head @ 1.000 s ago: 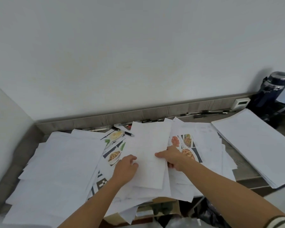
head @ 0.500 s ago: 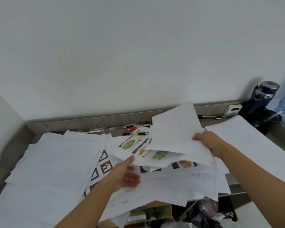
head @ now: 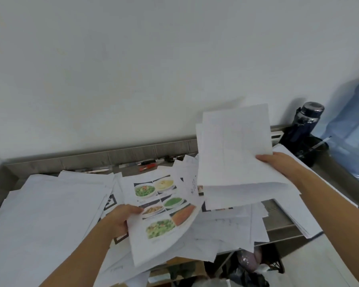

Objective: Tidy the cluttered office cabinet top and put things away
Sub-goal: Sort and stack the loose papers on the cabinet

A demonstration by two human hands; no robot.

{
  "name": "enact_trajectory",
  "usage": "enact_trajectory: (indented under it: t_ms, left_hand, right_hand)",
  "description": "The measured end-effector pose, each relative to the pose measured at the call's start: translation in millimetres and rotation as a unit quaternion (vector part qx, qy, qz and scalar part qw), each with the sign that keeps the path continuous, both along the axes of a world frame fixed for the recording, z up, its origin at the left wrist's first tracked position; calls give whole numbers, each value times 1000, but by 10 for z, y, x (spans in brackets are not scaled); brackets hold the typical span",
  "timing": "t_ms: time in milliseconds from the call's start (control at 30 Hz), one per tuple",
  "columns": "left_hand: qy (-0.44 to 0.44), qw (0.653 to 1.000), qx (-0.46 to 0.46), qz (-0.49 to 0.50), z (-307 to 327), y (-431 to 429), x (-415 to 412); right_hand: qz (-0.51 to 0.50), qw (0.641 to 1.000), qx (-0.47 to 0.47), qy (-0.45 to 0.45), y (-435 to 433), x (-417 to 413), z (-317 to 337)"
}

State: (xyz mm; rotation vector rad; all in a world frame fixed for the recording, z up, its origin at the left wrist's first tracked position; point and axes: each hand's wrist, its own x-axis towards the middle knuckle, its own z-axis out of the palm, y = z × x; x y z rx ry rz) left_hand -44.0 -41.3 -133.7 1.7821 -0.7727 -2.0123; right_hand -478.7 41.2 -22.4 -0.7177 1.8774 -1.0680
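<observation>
- Sheets of white paper (head: 234,150) made up a thin sheaf held clear of the worktop (head: 278,216), right of centre, tilted up toward the wall, its lower edge sagging.
- The right hand (head: 278,162) was clamped on the sheaf's right edge, thumb on top; the fingers beneath were hidden.
- The left hand (head: 120,218) pinched the left edge of a food-photo printout (head: 160,208), which curled upward over the heap.
- Such paper was probably light, limp and slippery sheet on sheet. Held by one edge it looked liable to fan out and shed pages, so a grip with support underneath, or squared edges, would likely serve better.
- A loose heap of papers (head: 39,214) covered the left and middle of the worktop, some sheets overhanging the near edge; one sheet with black square markers (head: 110,201) showed beside the left hand.
- A neater paper stack (head: 298,214) lay under the right forearm, a likely place for the sheaf.
- Several pens (head: 147,164), one of them red, lay along the back strip.
- A dark flask (head: 307,121) stood in the right rear corner, with a pale blue water jug (head: 350,131) just beyond it.
- The worktop was grey wood grain, set against a plain white wall (head: 153,59).
</observation>
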Motion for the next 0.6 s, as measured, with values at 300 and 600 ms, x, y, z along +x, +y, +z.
enact_trajectory:
  t_ms: [300,600]
  left_hand:
    - [43,996,-44,66,-19,165,-138]
    - [114,988,-48,96,-107,255,-162]
  right_hand:
    - [213,972,86,-43,-302,782,-566]
    - [332,934,111,76,-349,1616,-785]
